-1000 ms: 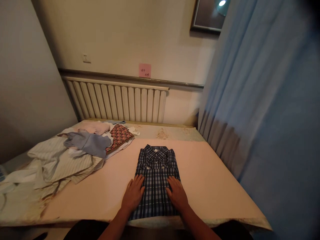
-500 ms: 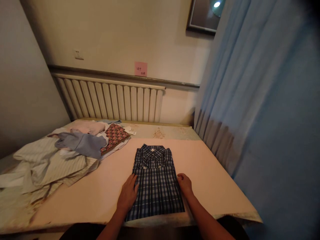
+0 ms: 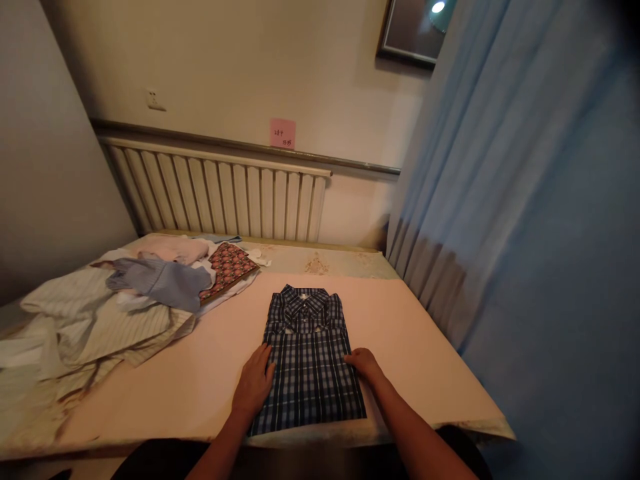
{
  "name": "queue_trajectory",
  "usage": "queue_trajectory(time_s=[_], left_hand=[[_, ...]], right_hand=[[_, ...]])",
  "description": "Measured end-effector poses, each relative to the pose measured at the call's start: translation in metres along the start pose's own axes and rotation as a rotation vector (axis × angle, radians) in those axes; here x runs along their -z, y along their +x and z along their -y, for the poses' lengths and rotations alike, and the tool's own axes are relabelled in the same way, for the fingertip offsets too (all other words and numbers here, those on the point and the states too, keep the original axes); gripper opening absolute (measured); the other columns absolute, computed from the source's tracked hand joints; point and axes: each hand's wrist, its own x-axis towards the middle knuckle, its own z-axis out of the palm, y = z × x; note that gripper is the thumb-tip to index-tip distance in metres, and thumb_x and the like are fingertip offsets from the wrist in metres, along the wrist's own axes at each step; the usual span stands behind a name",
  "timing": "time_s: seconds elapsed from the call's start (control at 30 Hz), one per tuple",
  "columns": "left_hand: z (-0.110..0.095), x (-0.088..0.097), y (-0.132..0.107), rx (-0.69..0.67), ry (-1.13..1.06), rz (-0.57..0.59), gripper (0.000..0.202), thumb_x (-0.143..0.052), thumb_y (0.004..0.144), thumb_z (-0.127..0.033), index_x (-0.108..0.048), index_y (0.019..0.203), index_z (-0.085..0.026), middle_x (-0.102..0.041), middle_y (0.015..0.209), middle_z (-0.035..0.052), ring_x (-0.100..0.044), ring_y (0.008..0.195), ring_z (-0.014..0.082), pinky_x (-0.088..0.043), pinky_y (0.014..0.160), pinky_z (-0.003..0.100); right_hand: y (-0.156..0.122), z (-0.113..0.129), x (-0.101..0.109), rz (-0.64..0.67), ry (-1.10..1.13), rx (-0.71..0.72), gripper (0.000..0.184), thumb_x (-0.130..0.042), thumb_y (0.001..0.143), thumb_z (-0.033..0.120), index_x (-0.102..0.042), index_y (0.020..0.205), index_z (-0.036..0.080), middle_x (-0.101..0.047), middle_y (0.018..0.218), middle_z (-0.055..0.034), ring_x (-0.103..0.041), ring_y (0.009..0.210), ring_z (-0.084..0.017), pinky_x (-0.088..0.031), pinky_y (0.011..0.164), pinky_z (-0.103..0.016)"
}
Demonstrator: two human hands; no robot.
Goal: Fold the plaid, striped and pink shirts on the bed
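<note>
A folded dark blue plaid shirt (image 3: pixel 307 357) lies collar-up near the front edge of a bed covered in a pale pink sheet (image 3: pixel 420 353). My left hand (image 3: pixel 253 387) rests flat on the shirt's left edge, fingers stretched out. At the shirt's right edge lies my right hand (image 3: pixel 366 365), fingers extended and touching the fabric. Neither hand grips anything.
A heap of unfolded clothes (image 3: pixel 115 307) covers the bed's left side: striped, light blue, pink and a red patterned piece (image 3: pixel 227 265). A white radiator (image 3: pixel 220 197) lines the far wall under a pink note (image 3: pixel 283 133). A blue curtain (image 3: pixel 525 220) hangs on the right.
Both hands slid outward from the middle of the shirt's lower half to its left and right edges. The view shifted slightly.
</note>
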Motion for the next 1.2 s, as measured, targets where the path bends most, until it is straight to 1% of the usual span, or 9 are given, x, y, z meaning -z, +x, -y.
queue_trajectory(time_s=[0.13,0.3,0.4,0.67,0.77,0.9,1.0,1.07,1.2], left_hand=[[0.002,-0.002,-0.001,-0.025,-0.007,-0.035,0.045,-0.039,0.091,-0.034,-0.053,0.130,-0.016,-0.054,0.139,0.0107,-0.048,0.130,0.0237,-0.038,0.111,0.046],[0.004,-0.003,-0.001,-0.056,-0.016,-0.055,0.043,-0.040,0.092,-0.032,-0.055,0.129,-0.018,-0.054,0.138,0.0096,-0.048,0.130,0.0231,-0.040,0.110,0.046],[0.003,-0.002,-0.001,-0.064,-0.014,-0.048,0.042,-0.041,0.092,-0.032,-0.056,0.129,-0.018,-0.056,0.137,0.0095,-0.048,0.130,0.0232,-0.039,0.111,0.046],[0.004,-0.004,-0.002,-0.058,-0.016,-0.043,0.042,-0.042,0.091,-0.034,-0.058,0.127,-0.018,-0.056,0.137,0.0098,-0.049,0.129,0.0239,-0.039,0.110,0.047],[0.008,-0.004,-0.001,-0.052,-0.016,-0.038,0.042,-0.041,0.092,-0.034,-0.058,0.127,-0.018,-0.056,0.136,0.0094,-0.049,0.129,0.0235,-0.039,0.110,0.046],[0.006,0.001,0.001,0.013,0.026,-0.065,0.041,-0.040,0.092,-0.034,-0.058,0.125,-0.016,-0.058,0.135,0.0098,-0.048,0.130,0.0253,-0.042,0.108,0.047],[-0.013,0.006,0.000,0.000,0.089,-0.123,0.041,-0.039,0.093,-0.031,-0.059,0.124,-0.014,-0.056,0.135,0.0128,-0.043,0.133,0.0285,-0.041,0.107,0.050],[-0.036,0.006,-0.003,-0.086,0.099,-0.118,0.041,-0.039,0.093,-0.029,-0.057,0.127,-0.015,-0.053,0.139,0.0127,-0.039,0.136,0.0285,-0.039,0.108,0.050],[-0.081,-0.004,-0.011,-0.299,0.084,0.042,0.044,-0.045,0.092,-0.029,-0.049,0.135,-0.021,-0.046,0.146,0.0068,-0.036,0.139,0.0248,-0.037,0.110,0.047]], right_hand=[[-0.004,0.002,0.000,0.016,-0.018,-0.015,0.029,-0.061,0.069,0.026,-0.044,0.047,0.020,-0.061,0.054,-0.0001,-0.061,0.064,-0.014,-0.036,0.053,-0.020],[-0.010,-0.001,0.001,0.020,0.008,-0.015,0.024,-0.058,0.071,0.026,-0.045,0.052,0.020,-0.062,0.056,0.0007,-0.060,0.063,-0.013,-0.037,0.054,-0.020],[-0.012,-0.006,0.001,0.012,0.024,-0.013,0.026,-0.057,0.072,0.028,-0.044,0.052,0.021,-0.060,0.054,0.0007,-0.059,0.062,-0.014,-0.037,0.053,-0.020],[-0.013,-0.015,-0.009,-0.043,0.050,-0.016,0.029,-0.058,0.070,0.024,-0.039,0.049,0.022,-0.050,0.048,0.0042,-0.049,0.051,-0.011,-0.031,0.051,-0.022],[-0.016,-0.016,-0.011,-0.056,0.059,0.006,0.031,-0.058,0.072,0.030,-0.040,0.048,0.022,-0.049,0.048,0.0042,-0.047,0.051,-0.011,-0.030,0.051,-0.022],[-0.029,-0.024,-0.008,-0.044,0.099,0.044,0.032,-0.055,0.075,0.039,-0.045,0.050,0.021,-0.050,0.050,0.0033,-0.048,0.054,-0.012,-0.031,0.052,-0.023],[-0.044,-0.032,-0.006,-0.031,0.128,0.063,0.031,-0.054,0.074,0.041,-0.048,0.052,0.021,-0.054,0.053,0.0026,-0.050,0.056,-0.012,-0.034,0.054,-0.022],[-0.054,-0.036,-0.006,-0.030,0.141,0.071,0.029,-0.053,0.074,0.042,-0.052,0.055,0.020,-0.057,0.056,0.0016,-0.053,0.060,-0.013,-0.036,0.056,-0.022],[-0.067,-0.042,-0.006,-0.035,0.136,0.070,0.025,-0.052,0.074,0.040,-0.059,0.061,0.020,-0.064,0.063,-0.0003,-0.058,0.067,-0.016,-0.039,0.061,-0.023]])
